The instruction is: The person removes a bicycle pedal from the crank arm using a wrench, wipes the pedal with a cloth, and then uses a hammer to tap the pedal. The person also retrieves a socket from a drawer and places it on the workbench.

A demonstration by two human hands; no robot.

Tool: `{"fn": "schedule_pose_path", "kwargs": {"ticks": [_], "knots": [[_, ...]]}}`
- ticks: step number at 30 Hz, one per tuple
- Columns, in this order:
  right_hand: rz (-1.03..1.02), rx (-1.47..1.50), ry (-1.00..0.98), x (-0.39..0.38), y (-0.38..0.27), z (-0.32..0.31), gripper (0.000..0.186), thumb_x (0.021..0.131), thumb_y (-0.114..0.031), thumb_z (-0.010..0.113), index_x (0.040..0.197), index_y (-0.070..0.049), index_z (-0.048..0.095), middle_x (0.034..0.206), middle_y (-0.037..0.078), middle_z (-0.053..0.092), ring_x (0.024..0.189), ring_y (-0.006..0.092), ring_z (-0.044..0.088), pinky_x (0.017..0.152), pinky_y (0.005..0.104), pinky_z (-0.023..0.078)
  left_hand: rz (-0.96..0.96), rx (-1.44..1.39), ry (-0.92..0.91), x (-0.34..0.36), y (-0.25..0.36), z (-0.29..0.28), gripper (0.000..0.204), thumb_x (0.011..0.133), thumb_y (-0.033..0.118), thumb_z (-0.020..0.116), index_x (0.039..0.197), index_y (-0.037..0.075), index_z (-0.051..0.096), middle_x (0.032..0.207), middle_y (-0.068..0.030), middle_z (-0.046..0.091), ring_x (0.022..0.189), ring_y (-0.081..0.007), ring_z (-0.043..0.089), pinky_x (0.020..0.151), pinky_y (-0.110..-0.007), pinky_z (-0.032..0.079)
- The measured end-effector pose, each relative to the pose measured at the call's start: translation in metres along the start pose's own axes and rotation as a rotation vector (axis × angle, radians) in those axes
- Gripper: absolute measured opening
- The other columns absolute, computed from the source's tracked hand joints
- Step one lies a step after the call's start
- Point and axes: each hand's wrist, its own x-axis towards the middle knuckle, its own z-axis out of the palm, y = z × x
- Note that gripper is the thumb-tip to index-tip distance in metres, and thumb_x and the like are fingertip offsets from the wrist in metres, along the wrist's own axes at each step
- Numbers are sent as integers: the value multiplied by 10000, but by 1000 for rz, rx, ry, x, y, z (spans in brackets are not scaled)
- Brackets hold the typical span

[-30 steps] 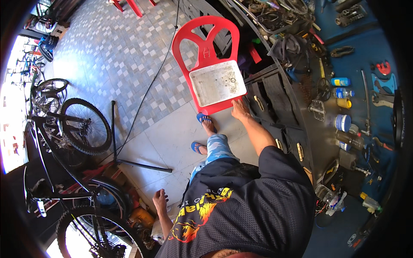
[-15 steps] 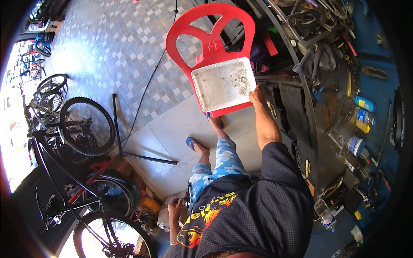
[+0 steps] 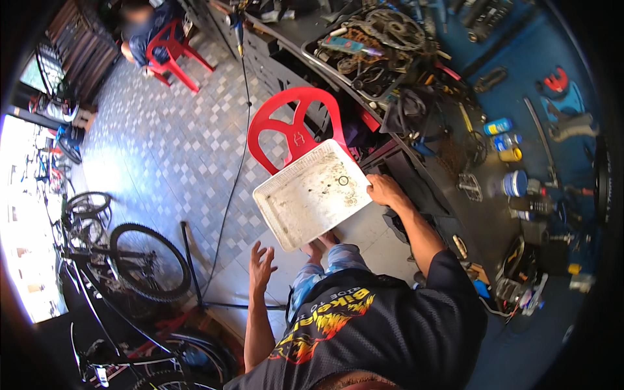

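Note:
A shallow white plastic tray [image 3: 292,208] with a perforated rim is tilted in front of me, its bottom stained with dark grime. My right hand [image 3: 387,190] grips its right edge. A small dark ring [image 3: 343,181] lies inside the tray, along with several dark specks. Behind and partly under the tray stands a red plastic chair [image 3: 294,117]; its seat is mostly hidden. My left hand [image 3: 261,266] is raised off the tray's near left corner, fingers apart, holding nothing.
A cluttered workbench [image 3: 448,188] with tools, bottles and a metal tray of bike parts [image 3: 383,52] runs along my right. Bicycles [image 3: 149,260] and a black stand [image 3: 195,273] are on the left. Far off, a person [image 3: 146,39] sits on another red chair [image 3: 172,58]. A cable [image 3: 244,130] hangs across the floor.
My right hand has lifted the tray off the chair's seat toward me and turned it. My left hand has risen from my side toward the tray. The view has shifted, bringing the seated person in.

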Motion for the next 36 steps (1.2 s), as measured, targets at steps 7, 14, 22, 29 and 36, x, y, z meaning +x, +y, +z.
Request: {"fn": "schedule_pose_path", "kwargs": {"ticks": [7, 14, 22, 29, 36], "knots": [[-119, 124, 301, -85, -33, -138, 226, 924, -208, 656, 1010, 0, 680, 950, 224, 718, 899, 390, 698, 778, 462, 529, 176, -317, -481, 0, 127, 20, 790, 990, 479, 642, 1556, 55, 292, 1432, -224, 533, 1169, -368, 657, 864, -490, 596], [-186, 301, 771, -45, -6, -257, 232, 967, -229, 679, 1111, -56, 732, 1021, 145, 767, 933, 278, 742, 804, 378, 549, 388, -405, -605, 23, 264, 97, 709, 993, 401, 644, 1489, 15, 315, 1402, -250, 535, 1170, -392, 656, 887, -530, 609], [-157, 449, 978, 63, 64, -342, 285, 953, -173, 686, 1212, -54, 699, 998, 139, 753, 919, 275, 732, 826, 393, 546, 490, -437, -513, 73, 379, 205, 643, 1015, 315, 639, 1507, 46, 324, 1433, -205, 524, 1206, -384, 635, 866, -567, 591], [-170, 520, 1065, 146, 110, -370, 265, 970, -94, 649, 1231, -67, 692, 1121, 134, 758, 1034, 259, 733, 903, 367, 558, 452, -390, -464, 132, 428, 272, 683, 998, 493, 656, 1492, 81, 424, 1421, -159, 540, 1267, -340, 585, 946, -571, 563], [-219, 566, 1101, 169, 145, -372, 289, 984, -125, 666, 1261, -46, 686, 1160, 157, 743, 1033, 253, 721, 904, 353, 554, 456, -180, -302, 150, 433, 274, 836, 970, 693, 553, 1514, 67, 443, 1493, -177, 478, 1383, -366, 467, 980, -577, 542]]}}
